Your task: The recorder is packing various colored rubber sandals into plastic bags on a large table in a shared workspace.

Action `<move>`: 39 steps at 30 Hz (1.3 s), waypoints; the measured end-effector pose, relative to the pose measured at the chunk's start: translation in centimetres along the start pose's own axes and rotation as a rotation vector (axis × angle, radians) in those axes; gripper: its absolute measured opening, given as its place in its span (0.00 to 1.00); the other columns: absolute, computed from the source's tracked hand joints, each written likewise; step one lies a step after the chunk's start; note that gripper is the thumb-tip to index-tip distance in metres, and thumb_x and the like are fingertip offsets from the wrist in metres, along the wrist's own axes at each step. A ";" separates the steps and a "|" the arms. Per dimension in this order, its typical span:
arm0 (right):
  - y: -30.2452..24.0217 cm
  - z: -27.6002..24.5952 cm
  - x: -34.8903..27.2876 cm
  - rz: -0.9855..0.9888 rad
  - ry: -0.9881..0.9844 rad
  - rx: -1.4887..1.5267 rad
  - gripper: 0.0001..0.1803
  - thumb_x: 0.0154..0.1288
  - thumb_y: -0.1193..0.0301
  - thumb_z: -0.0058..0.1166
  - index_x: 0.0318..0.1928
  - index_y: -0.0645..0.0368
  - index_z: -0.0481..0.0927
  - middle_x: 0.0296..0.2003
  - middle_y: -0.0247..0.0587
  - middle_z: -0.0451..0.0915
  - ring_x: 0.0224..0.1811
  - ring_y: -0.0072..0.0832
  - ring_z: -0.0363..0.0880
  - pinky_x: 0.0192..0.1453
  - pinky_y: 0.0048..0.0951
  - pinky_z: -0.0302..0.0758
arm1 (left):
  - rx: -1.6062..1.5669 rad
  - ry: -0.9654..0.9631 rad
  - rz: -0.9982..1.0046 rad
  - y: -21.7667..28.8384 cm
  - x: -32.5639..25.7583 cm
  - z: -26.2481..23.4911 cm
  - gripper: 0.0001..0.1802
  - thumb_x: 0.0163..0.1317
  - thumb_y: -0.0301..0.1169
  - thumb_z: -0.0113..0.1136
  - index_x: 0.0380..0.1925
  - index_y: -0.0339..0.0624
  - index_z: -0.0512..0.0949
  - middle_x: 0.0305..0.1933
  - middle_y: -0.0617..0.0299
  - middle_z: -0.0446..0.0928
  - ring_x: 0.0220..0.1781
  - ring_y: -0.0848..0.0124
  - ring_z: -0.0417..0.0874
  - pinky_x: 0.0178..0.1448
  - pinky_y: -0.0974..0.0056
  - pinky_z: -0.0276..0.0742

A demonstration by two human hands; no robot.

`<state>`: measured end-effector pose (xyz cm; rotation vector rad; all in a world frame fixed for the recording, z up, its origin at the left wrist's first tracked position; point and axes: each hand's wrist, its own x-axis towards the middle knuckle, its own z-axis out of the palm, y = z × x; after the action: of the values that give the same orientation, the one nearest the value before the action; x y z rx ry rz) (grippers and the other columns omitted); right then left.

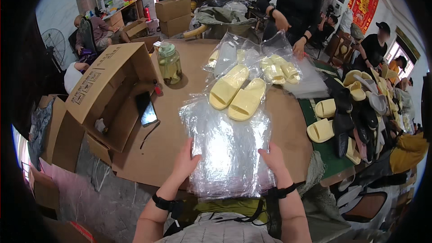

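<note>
My left hand (185,161) rests flat on the left edge of a stack of clear plastic bags (227,148), fingers spread. On the stack's right edge lies my right hand (274,161), fingers together and pressing down. The stack sits on a brown cardboard-covered table (168,135). Just beyond it lies a pair of pale yellow slippers (237,92), soles down and side by side, unbagged.
Bagged yellow slippers (279,68) lie farther back, where a person in black (292,4) handles them. An open cardboard box (112,94) lies on its side at left, a phone (146,110) and a glass jar (170,64) beside it. Loose slippers (360,108) pile at right.
</note>
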<state>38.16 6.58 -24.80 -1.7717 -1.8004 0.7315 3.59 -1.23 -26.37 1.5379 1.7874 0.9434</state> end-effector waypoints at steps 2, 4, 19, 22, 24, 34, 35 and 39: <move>-0.1 -0.2 -0.7 -0.005 -0.083 -0.031 0.24 0.59 0.60 0.64 0.45 0.70 0.78 0.41 0.64 0.82 0.46 0.58 0.81 0.52 0.48 0.75 | -0.004 0.005 0.002 -0.5 -1.3 0.5 0.42 0.58 0.32 0.67 0.70 0.34 0.59 0.68 0.37 0.68 0.68 0.43 0.71 0.70 0.51 0.68; 0.4 -1.1 -1.9 -0.033 -0.103 0.011 0.26 0.59 0.60 0.64 0.48 0.71 0.78 0.43 0.64 0.82 0.48 0.59 0.80 0.53 0.49 0.75 | -0.022 -0.021 0.048 -0.7 -2.7 0.3 0.42 0.58 0.31 0.68 0.70 0.34 0.59 0.67 0.35 0.69 0.67 0.42 0.72 0.69 0.51 0.69; -2.8 -5.2 -4.8 -0.286 -0.078 -0.156 0.29 0.57 0.57 0.69 0.57 0.57 0.80 0.47 0.51 0.80 0.52 0.49 0.76 0.57 0.43 0.73 | 0.265 -0.136 0.474 3.8 0.2 0.2 0.28 0.58 0.44 0.69 0.57 0.45 0.78 0.68 0.50 0.71 0.70 0.44 0.66 0.73 0.46 0.63; -1.1 -5.9 -3.7 -0.197 0.124 -0.167 0.23 0.59 0.62 0.66 0.53 0.58 0.81 0.46 0.51 0.79 0.52 0.49 0.76 0.56 0.42 0.74 | 0.292 -0.256 0.444 2.3 0.3 0.7 0.27 0.57 0.44 0.70 0.55 0.46 0.79 0.68 0.51 0.72 0.70 0.45 0.66 0.73 0.47 0.63; 3.3 -7.9 -1.7 -0.133 0.333 -0.204 0.24 0.58 0.64 0.65 0.54 0.60 0.80 0.48 0.51 0.79 0.53 0.50 0.76 0.56 0.43 0.74 | 0.303 -0.214 0.476 2.3 0.3 1.0 0.26 0.55 0.44 0.71 0.53 0.47 0.80 0.67 0.52 0.72 0.70 0.47 0.67 0.73 0.47 0.63; 17.0 -17.4 6.9 0.227 0.659 -0.360 0.37 0.57 0.59 0.68 0.63 0.63 0.72 0.65 0.57 0.68 0.64 0.50 0.72 0.63 0.42 0.73 | 0.251 -0.180 0.527 1.8 0.4 2.8 0.26 0.55 0.44 0.71 0.52 0.47 0.80 0.66 0.51 0.72 0.69 0.45 0.65 0.70 0.44 0.62; 17.0 -17.1 7.4 0.220 0.677 -0.392 0.35 0.55 0.57 0.68 0.60 0.64 0.76 0.59 0.57 0.76 0.60 0.49 0.77 0.60 0.41 0.75 | 0.261 -0.165 0.520 1.8 0.2 2.7 0.26 0.55 0.44 0.71 0.52 0.47 0.80 0.65 0.51 0.72 0.69 0.46 0.65 0.71 0.44 0.62; 16.3 -17.4 9.4 0.230 0.427 -0.295 0.32 0.50 0.48 0.69 0.41 0.66 0.85 0.32 0.52 0.85 0.43 0.51 0.85 0.50 0.45 0.80 | 0.279 -0.143 0.484 2.2 0.0 2.2 0.25 0.53 0.43 0.72 0.50 0.49 0.82 0.66 0.54 0.73 0.70 0.49 0.66 0.72 0.46 0.62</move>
<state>61.74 16.49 -23.52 -2.1547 -1.4853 0.1447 6.62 -0.75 -25.80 2.2219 1.5206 0.7899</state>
